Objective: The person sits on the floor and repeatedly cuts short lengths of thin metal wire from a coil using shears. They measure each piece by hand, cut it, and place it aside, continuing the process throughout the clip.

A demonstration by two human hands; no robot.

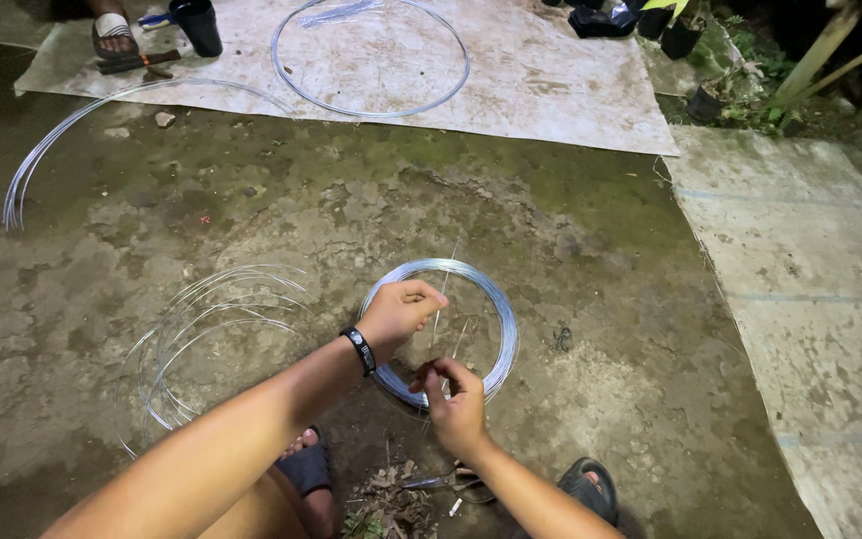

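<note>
Silvery wire strand (438,321) is pinched between left hand (398,311) and right hand (454,402), above the wire coil (500,334) at centre frame; straightening step underway.

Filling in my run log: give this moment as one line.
left hand: pinching thin wire | right hand: pinching same wire lower | wire coil: on ground beneath

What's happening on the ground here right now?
A person crouches over a coil of silver wire on the dirt ground. The left hand and the right hand each pinch a thin strand of wire held upright between them over the coil. Looser wire loops lie to the left, and pliers rest near the feet. Another wire ring sits on a mat farther off.
</note>
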